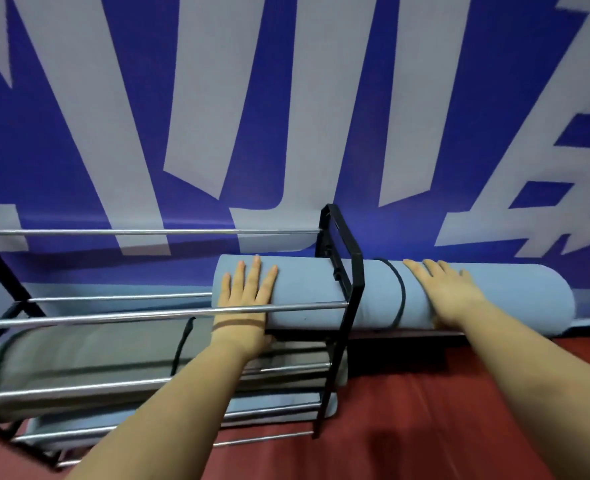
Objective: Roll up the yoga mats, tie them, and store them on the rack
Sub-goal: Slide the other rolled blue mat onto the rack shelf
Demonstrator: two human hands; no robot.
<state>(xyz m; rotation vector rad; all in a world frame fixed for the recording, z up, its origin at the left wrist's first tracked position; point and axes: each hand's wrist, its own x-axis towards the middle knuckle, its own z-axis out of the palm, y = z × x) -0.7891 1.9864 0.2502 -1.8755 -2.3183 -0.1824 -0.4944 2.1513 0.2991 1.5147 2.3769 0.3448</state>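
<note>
A rolled blue yoga mat (373, 292) lies across the upper tier of a black-and-chrome rack (338, 258), passing through the rack's right end frame and sticking out far to the right. A black tie cord (401, 292) circles it near the middle. My left hand (246, 289) rests flat on the mat's left end, fingers spread, reaching under a chrome bar. My right hand (442, 289) lies flat on the mat to the right of the cord. A grey-green rolled mat (89, 355) with a black strap lies on the tier below, and another blue mat (279, 407) lies lower down.
The rack stands against a blue wall banner (286, 98) with large pale lettering. Red floor (425, 427) stretches in front and to the right. Several chrome bars (113, 315) run left to right across the rack's tiers.
</note>
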